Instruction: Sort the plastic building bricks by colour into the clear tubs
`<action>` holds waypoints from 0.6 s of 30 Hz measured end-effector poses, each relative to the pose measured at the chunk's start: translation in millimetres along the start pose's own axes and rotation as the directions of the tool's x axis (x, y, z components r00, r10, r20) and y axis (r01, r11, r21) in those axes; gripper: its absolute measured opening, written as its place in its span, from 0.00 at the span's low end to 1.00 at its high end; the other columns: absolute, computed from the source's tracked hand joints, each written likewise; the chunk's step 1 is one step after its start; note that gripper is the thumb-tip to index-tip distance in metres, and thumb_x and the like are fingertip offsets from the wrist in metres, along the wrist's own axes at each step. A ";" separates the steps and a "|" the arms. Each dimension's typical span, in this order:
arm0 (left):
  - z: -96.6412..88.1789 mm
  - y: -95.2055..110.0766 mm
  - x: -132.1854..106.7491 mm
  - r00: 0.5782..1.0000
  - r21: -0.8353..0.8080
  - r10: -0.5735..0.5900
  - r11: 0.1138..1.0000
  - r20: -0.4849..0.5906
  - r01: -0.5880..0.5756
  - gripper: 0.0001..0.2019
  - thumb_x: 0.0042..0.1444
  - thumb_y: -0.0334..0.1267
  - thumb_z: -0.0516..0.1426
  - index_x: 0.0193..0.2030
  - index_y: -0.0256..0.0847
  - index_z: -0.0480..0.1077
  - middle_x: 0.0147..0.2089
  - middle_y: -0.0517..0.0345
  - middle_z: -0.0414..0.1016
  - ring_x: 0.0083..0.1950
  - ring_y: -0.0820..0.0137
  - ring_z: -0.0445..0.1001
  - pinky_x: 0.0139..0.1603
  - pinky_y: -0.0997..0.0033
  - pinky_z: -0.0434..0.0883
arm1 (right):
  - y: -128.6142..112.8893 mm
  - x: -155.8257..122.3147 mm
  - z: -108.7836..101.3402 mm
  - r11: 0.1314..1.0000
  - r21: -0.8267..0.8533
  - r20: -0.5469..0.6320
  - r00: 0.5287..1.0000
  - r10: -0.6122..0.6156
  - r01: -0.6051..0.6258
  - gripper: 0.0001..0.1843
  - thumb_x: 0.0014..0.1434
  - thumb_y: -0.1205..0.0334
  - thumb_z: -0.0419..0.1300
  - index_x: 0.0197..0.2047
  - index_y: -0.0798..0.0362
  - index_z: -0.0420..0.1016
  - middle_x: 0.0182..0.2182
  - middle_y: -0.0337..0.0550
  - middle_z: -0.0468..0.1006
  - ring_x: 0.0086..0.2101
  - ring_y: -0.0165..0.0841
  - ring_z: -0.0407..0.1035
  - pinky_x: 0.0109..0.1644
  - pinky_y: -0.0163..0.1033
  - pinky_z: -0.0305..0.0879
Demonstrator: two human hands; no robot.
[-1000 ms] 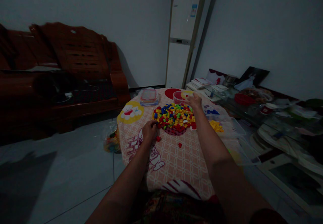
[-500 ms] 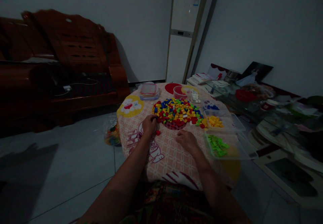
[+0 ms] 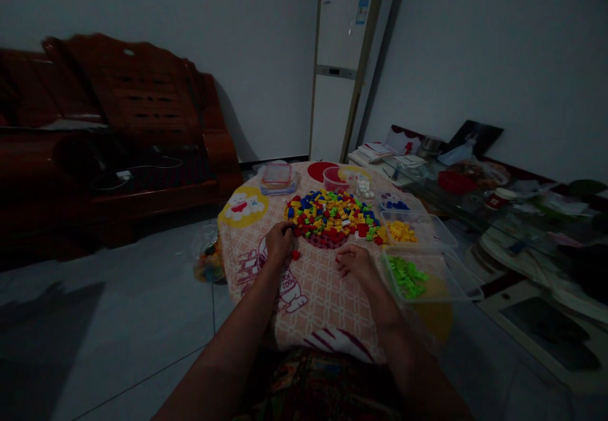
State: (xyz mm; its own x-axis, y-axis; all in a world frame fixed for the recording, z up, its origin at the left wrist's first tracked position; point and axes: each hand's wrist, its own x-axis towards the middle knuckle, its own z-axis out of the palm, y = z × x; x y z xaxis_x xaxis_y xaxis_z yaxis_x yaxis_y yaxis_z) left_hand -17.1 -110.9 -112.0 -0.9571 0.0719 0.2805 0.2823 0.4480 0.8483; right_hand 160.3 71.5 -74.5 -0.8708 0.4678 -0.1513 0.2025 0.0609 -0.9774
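- While your right hand [image 3: 355, 264] is on the near side of the brick pile [image 3: 332, 216], a red brick [image 3: 338, 259] shows at its fingertips; whether clamped or merely touched, I cannot tell.
- If your pinch is loose, the small brick could slip.
- Your fingers hide its long axis and heading; the pile stretches sideways.
- Your left hand [image 3: 279, 242] curls at the pile's left edge, grip hidden, beside a second red brick [image 3: 295, 255].
- Right of the pile, green bricks [image 3: 408, 276] lie in a clear tray [image 3: 451, 276].
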 end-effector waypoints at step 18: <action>2.8 -4.5 0.0 0.999 -0.052 0.019 0.998 -0.026 -0.020 0.17 0.52 0.31 0.55 0.45 0.44 0.81 0.47 0.54 0.83 0.51 0.61 0.79 0.59 0.60 0.73 | -102.3 101.9 9.3 0.976 -0.084 -0.148 0.966 -0.210 0.200 0.08 0.57 0.65 0.59 0.41 0.54 0.75 0.25 0.33 0.77 0.22 0.25 0.72 0.27 0.28 0.71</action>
State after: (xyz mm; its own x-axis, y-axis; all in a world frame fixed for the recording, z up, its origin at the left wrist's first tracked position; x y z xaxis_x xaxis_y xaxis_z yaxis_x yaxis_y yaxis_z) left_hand -18.6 -110.4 -117.1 -0.9496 0.0572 0.3081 0.3046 0.3991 0.8648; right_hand 46.7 104.8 8.7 -0.8181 0.5694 0.0812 0.0614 0.2269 -0.9720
